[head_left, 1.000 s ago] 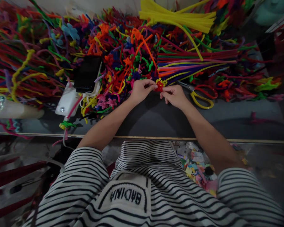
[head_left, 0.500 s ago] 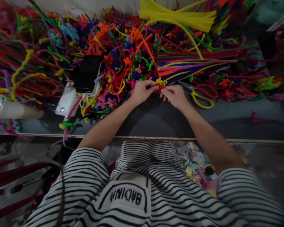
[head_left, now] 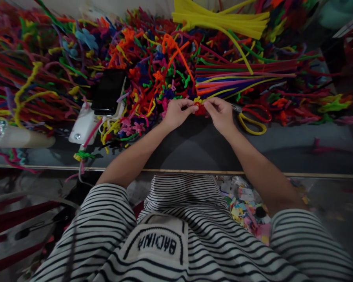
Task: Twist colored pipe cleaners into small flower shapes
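Between my two hands is a small red and yellow pipe-cleaner piece (head_left: 199,108), held just above the grey table's back part. My left hand (head_left: 179,113) pinches its left side between thumb and fingers. At its right side, the thumb and forefinger of my right hand (head_left: 220,113) are pressed together on the edge of the same piece. Scissors with red and yellow handles (head_left: 253,118) lie just right of my right hand. Behind my hands rests a bundle of long straight pipe cleaners in many colours (head_left: 241,78).
Heaped pipe cleaners (head_left: 153,74) cover the table's back. A yellow bundle (head_left: 223,19) lies on top. To the left are a black phone (head_left: 108,94), a white device (head_left: 82,125) with a cable and a pale cup-like object (head_left: 26,137). The grey table (head_left: 194,154) ends in front of me.
My right hand has turned and shifted slightly right and up, its fingertips now at the piece's upper right. My left hand has stayed nearly still.
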Available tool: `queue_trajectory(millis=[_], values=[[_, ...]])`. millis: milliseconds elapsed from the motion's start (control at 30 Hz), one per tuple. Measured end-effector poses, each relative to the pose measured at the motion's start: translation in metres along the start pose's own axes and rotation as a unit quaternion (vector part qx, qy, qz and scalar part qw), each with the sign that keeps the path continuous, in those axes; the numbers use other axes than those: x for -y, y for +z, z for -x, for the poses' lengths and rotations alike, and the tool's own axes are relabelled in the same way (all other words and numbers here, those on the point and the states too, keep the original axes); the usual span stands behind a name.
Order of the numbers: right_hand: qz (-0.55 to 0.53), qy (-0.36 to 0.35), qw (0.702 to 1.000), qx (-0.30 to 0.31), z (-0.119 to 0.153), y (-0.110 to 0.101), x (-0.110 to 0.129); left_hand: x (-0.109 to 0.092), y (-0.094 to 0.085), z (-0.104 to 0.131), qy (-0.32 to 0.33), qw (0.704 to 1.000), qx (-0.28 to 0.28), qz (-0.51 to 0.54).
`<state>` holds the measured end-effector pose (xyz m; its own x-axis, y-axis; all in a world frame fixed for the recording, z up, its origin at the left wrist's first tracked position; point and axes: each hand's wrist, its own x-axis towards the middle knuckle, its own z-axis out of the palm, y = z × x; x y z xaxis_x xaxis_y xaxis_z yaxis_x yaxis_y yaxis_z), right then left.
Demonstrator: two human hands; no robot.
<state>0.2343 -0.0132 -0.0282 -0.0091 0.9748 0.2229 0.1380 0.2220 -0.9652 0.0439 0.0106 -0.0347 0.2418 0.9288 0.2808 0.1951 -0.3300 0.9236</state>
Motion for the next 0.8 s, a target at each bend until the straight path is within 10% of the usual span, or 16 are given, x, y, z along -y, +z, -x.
queue_trajectory(millis=[233, 800], values=[[-0.046, 0.028, 0.99, 0.133, -0.003, -0.001, -0.003, -0.001, 0.001, -0.001, 0.002, 0.999, -0.007, 0.051], [0.201, -0.103, 0.966, 0.13, 0.004, -0.009, 0.014, 0.003, 0.0, 0.005, 0.05, 0.999, -0.002, -0.004]])
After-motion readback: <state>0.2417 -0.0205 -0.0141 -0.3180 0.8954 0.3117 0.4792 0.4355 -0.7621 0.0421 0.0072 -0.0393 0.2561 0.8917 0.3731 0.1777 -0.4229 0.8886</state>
